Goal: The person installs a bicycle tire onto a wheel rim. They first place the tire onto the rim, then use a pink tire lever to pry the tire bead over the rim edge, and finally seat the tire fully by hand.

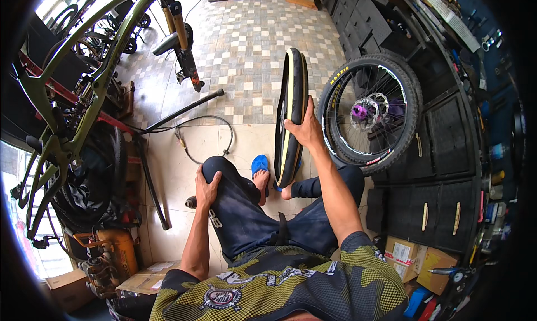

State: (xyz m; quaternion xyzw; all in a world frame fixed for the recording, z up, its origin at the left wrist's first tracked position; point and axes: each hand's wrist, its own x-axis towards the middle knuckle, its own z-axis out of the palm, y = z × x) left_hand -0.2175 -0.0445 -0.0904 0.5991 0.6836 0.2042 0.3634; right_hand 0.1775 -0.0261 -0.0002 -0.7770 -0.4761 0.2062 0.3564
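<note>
A black bicycle tyre (296,78) with cream sidewalls stands upright between my feet, seen almost edge-on. My right hand (306,128) grips it from its right side, thumb across the tread. Whether a rim sits inside it is hard to make out. On my bent left knee rests my left hand (207,188), thumb and fingers apart and holding nothing. Just right of the gripped tyre, a knobbly mountain-bike wheel (411,117) with a purple hub and a brake disc leans by the cabinets; another tyre or wheel appears to overlap it.
At the left, a green bike frame (106,80) with a suspension fork (180,33) hangs above dark stand legs (151,181). A cable (230,132) loops over the tiled floor. Black drawer cabinets (447,136) line the right; an orange tank (120,251) and cardboard boxes (405,254) stand near me.
</note>
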